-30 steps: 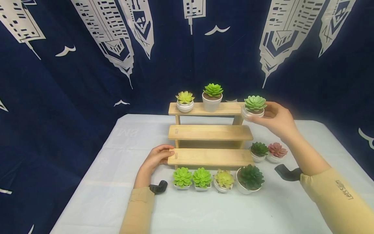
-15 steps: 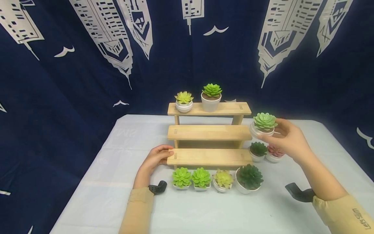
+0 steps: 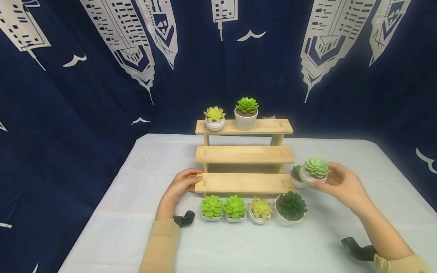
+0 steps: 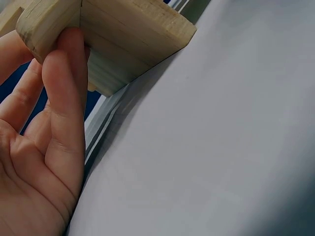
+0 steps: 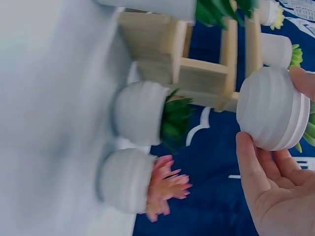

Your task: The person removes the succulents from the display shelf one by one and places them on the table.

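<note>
My right hand (image 3: 346,185) holds a pale green potted succulent (image 3: 317,168) by its white ribbed pot (image 5: 273,108), in the air right of the wooden stand. Below it in the right wrist view are a dark green succulent (image 5: 140,113) and a pink succulent (image 5: 133,182); in the head view the held plant hides the pink one. At the left end of the three-tier wooden stand (image 3: 244,153), my left hand (image 3: 182,183) grips the lowest step, its fingers curled on the board's edge (image 4: 47,32). The top step bears a yellow-green succulent (image 3: 214,119) and a taller green one (image 3: 246,113).
In front of the stand stand two bright green succulents (image 3: 212,207) in square pots, a yellowish one (image 3: 261,210) and a large dark green one (image 3: 291,207). A white cloth (image 3: 143,163) covers the table. Behind hangs a navy curtain (image 3: 191,87) with white building prints.
My right hand has brought the pale green succulent from the top step's right end down and to the right, beside the stand. The left hand stays on the lowest step.
</note>
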`<state>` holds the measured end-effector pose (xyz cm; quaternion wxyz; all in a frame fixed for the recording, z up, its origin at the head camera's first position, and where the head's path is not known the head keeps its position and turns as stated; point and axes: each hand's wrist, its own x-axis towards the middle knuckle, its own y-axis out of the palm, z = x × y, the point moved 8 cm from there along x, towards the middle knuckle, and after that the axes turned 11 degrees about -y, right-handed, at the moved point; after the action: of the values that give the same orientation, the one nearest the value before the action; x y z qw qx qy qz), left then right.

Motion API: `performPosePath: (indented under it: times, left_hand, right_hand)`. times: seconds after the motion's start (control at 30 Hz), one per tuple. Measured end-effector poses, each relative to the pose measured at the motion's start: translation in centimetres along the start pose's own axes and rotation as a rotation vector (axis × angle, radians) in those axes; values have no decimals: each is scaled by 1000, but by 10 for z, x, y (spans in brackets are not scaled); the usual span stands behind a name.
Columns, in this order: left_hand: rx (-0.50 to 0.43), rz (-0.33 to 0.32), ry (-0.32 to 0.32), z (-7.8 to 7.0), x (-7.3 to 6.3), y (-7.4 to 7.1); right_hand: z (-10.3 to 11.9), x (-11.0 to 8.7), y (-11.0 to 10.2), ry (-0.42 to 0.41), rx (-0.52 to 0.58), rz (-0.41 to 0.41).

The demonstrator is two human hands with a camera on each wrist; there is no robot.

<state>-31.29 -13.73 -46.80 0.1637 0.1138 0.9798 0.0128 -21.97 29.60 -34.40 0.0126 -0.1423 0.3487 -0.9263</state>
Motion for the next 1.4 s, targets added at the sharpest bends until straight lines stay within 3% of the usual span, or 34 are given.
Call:
performPosePath:
  times: [0.43, 0.63, 1.1, 1.4]
  left_hand:
    - [3, -7, 6, -1, -2, 2]
    - [6, -12, -7, -1, -2, 1]
    - [12, -7, -3, -1, -1, 1]
    - [8, -8, 1, 0, 0, 0]
  right_hand:
    - [-34, -21, 18, 58, 22, 59]
    - [-46, -29, 27, 45, 30, 90]
    - [-58, -34, 41, 49, 18, 155]
    - [-59, -34, 46, 28, 27, 147]
